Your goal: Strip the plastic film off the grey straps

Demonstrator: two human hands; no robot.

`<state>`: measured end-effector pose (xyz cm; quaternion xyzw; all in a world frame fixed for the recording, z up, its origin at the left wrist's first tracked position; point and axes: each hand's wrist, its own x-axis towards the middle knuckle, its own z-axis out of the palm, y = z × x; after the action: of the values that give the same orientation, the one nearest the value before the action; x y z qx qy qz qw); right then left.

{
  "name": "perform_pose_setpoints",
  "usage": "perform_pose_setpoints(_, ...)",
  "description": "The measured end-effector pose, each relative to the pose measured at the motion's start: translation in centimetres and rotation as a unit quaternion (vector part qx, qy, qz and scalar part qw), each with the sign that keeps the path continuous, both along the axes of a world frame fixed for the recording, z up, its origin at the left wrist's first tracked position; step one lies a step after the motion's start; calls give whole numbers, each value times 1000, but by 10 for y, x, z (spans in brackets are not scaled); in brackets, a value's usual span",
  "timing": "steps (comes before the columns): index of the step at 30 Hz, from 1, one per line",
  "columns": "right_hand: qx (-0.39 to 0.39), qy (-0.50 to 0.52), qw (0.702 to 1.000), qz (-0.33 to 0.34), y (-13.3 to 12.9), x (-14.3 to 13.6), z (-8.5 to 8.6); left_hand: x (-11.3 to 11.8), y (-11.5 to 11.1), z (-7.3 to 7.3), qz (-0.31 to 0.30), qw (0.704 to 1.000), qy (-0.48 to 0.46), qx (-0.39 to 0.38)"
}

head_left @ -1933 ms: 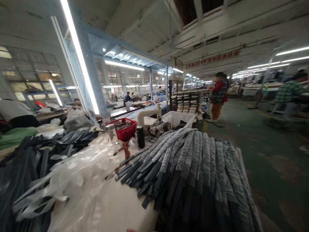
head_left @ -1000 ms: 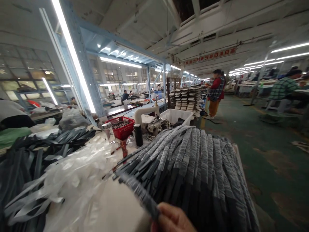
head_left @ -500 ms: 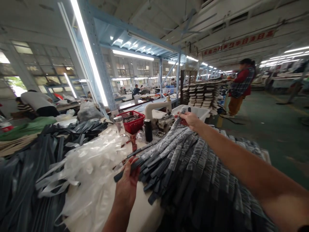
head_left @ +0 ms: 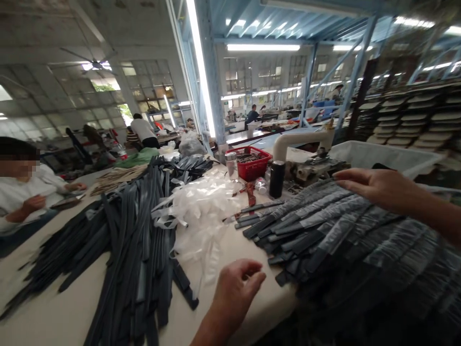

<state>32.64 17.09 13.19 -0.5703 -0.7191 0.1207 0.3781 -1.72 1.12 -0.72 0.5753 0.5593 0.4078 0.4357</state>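
My left hand (head_left: 234,293) is over the pale tabletop near the front edge, its fingers loosely curled with a gap beside the thumb and nothing visible between them. My right hand (head_left: 382,190) stretches over the back of the plastic-wrapped dark strips (head_left: 334,206), fingers extended and slightly apart, holding nothing visible. These strips lie fanned out in a thick pile at the right, with bare dark ends pointing left. Another heap of dark strips (head_left: 140,245) without wrapping lies at the left. Thin white plastic sheets (head_left: 205,202) are spread between the two piles.
Behind the sheets stand a clear jar (head_left: 231,166), a red basket (head_left: 252,166), a black bottle (head_left: 276,179) and a machine with a cream arm (head_left: 302,139). A white tub (head_left: 385,158) is at right. A person (head_left: 30,192) sits far left.
The view has turned left, bringing the seated person into sight. Both hands have let go of the wrapped strip they held between them, which now lies with the pile.
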Motion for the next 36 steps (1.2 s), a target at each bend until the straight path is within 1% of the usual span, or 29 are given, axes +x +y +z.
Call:
perform_pose_setpoints(1, -16, -29, 999, 10, -21, -12, -4, -17, -11, -2, 27, 991, 123, 54)
perform_pose_setpoints(2, -32, -50, 998, 37, -44, -26, -10, -33, -19, -6, 58, 971, 216, 80)
perform_pose_setpoints(4, -30, -17, 993, 111, -93, -59, -24, -60, -28, -15, 91, 932, 341, 80)
perform_pose_setpoints(6, -63, 32, 979, 193, -136, -91, -44, -77, -30, -25, 91, 903, 414, 69)
perform_pose_setpoints(7, -85, 51, 971, 219, -153, -107, -56, -81, -29, -28, 87, 892, 438, 69)
perform_pose_setpoints(8, -109, 64, 964, 236, -166, -122, -69, -84, -27, -30, 84, 883, 455, 73)
perform_pose_setpoints(10, -157, 89, 954, 239, -180, -148, -94, -86, -24, -32, 87, 873, 472, 81)
perform_pose_setpoints(13, -230, 118, 932, 253, -182, -181, -126, -86, -22, -32, 96, 872, 473, 88)
perform_pose_setpoints(15, -255, 141, 919, 266, -179, -198, -139, -87, -22, -33, 101, 874, 466, 95)
perform_pose_setpoints(17, -267, 164, 907, 282, -177, -211, -147, -89, -22, -35, 102, 878, 456, 105)
perform_pose_setpoints(20, -286, 192, 888, 303, -175, -222, -152, -91, -18, -35, 102, 879, 452, 114)
perform_pose_setpoints(23, -293, 195, 887, 297, -171, -225, -155, -91, -14, -34, 118, 872, 458, 123)
perform_pose_setpoints(25, -301, 197, 887, 289, -167, -225, -157, -91, -16, -32, 127, 868, 460, 139)
perform_pose_setpoints(27, -318, 207, 882, 281, -162, -226, -159, -89, -23, -30, 129, 865, 457, 164)
perform_pose_setpoints(29, -341, 220, 873, 271, -158, -230, -160, -85, -35, -26, 131, 856, 452, 217)
perform_pose_setpoints(33, -385, 251, 851, 256, -152, -241, -164, -72, -59, -17, 135, 813, 443, 354)
perform_pose_setpoints(36, -398, 269, 839, 255, -149, -251, -166, -58, -72, -12, 118, 798, 428, 406)
